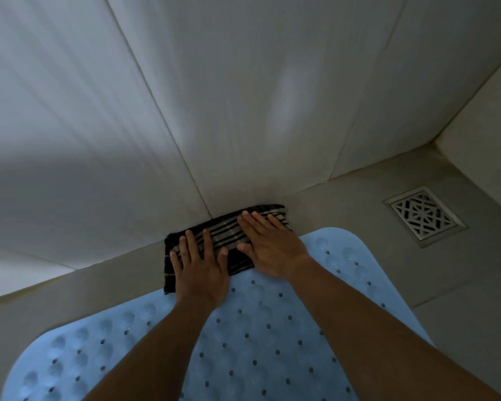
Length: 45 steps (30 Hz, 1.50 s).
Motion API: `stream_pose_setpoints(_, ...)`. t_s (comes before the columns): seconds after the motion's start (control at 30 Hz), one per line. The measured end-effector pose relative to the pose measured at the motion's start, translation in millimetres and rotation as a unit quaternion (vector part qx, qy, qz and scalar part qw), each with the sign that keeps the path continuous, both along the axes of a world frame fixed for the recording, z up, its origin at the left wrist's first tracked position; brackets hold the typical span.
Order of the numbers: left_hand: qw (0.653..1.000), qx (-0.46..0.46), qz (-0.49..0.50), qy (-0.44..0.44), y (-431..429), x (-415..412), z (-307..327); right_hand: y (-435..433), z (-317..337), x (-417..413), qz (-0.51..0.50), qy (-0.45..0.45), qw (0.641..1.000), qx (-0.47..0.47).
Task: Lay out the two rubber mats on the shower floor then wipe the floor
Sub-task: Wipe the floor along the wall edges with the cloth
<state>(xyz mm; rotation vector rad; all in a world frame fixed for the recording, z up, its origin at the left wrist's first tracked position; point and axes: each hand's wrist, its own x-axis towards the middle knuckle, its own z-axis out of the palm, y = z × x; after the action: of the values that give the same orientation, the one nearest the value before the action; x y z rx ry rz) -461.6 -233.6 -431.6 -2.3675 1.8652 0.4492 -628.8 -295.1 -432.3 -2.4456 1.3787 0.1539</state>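
Both hands, left hand (200, 270) and right hand (268, 246), press flat, fingers apart, on the checked cloth (223, 231); its near edge overlapping the blue mat (243, 328) could drag that mat askew.

A mat (261, 328) lies on the floor (460, 314) at the near side. Beyond its far edge, a cloth (223, 230) lies on the floor against the foot of the wall (185, 111), its near edge touching the mat. The left hand (198, 267) rests flat on the cloth's left part, the right hand (268, 244) flat on its right part. A drain (424, 215) sits in the floor far right, apart from the mat, near the corner.
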Motion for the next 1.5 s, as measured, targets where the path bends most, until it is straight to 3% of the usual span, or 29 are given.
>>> stream_pose_setpoints(0.53, 0.997, -0.01, -0.049, 0.062, -38.3, -92.0, -1.1, -31.8, 3.4, -94.9, -0.074, 0.006, 0.997, 0.014)
stream_pose_setpoints(0.93, 0.992, 0.016, -0.12, 0.037, -74.1, -176.4, -0.1, -48.1, 3.3, -178.9, -0.143, 0.026, 0.989, 0.018)
stream_pose_setpoints(1.5, 0.988, 0.065, -0.137, 0.038, -78.8, -173.7, 3.6, -42.6, 12.1, -169.2, -0.166, 0.065, 0.983, 0.033)
